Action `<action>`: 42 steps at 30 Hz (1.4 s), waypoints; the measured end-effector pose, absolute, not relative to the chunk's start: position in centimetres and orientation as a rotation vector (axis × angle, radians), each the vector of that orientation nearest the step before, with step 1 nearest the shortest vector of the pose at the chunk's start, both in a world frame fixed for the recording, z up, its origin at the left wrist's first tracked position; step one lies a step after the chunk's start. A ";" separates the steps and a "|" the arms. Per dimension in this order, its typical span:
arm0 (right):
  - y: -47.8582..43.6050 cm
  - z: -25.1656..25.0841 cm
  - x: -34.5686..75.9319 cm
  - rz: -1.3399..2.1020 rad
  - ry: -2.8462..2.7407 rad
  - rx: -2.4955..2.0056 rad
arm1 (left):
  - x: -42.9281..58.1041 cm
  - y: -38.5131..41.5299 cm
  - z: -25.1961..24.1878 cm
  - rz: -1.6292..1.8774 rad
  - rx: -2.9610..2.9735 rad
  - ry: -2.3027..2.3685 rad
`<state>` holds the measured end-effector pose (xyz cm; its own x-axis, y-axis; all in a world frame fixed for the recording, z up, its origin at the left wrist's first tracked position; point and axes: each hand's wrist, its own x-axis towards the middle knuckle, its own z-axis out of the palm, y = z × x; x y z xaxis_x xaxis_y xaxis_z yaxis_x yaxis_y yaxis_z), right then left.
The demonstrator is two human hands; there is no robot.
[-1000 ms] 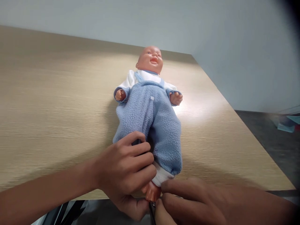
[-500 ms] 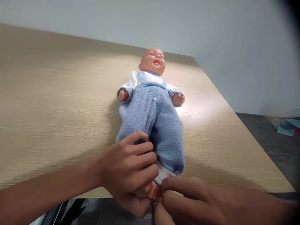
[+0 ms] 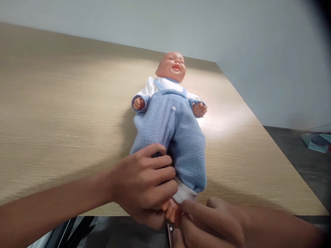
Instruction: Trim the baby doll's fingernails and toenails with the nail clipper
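Observation:
A baby doll [image 3: 170, 127] in a blue fleece romper over a white shirt lies on its back on the wooden table [image 3: 64, 113], head toward the far wall. My left hand [image 3: 144, 184] is wrapped round the doll's left-side leg near the table's front edge. A bare doll foot [image 3: 171, 210] sticks out below a white cuff. My right hand [image 3: 207, 224] is pinched on a small thin metal tool [image 3: 170, 233] right at that foot. What the tool is stays unclear.
The table's right edge runs diagonally to a dark floor [image 3: 305, 158], where some teal and red items [image 3: 317, 142] lie. A pale wall [image 3: 232, 34] stands behind the table. Dark shapes [image 3: 77, 227] show below the table's front edge.
The doll and both hands sit slightly further right and lower in view, likely from head motion. The right hand's fingers have shifted a little lower at the foot. Grips are unchanged.

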<state>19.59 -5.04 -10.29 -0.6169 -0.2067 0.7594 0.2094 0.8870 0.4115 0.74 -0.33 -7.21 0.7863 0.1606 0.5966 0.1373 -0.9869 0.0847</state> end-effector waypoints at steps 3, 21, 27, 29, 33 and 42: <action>-4.4 -11.3 20.0 -0.640 -2.213 0.045 | 0.7 -0.3 -7.2 0.994 2.931 0.248; -4.3 -10.2 20.6 -0.717 -2.370 0.285 | 0.9 -0.4 -7.3 0.972 2.933 0.259; -4.3 -9.4 20.6 -0.705 -2.423 0.253 | 0.8 -0.3 -7.2 0.978 2.920 0.252; -4.4 -9.3 20.5 -0.713 -2.438 0.227 | 0.8 -0.3 -7.2 0.981 2.924 0.250; -4.7 -9.2 20.2 -0.731 -2.482 0.169 | 0.7 -0.4 -7.3 0.979 2.933 0.254; -6.0 -10.8 20.9 -0.682 -2.644 0.023 | 0.9 -0.2 -7.3 0.974 2.920 0.260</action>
<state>20.87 -6.03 -10.82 -0.9168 -0.1156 0.3823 0.0837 0.8804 0.4669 0.85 -0.22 -7.28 0.7874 0.1753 0.5910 0.1422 -0.9845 0.1025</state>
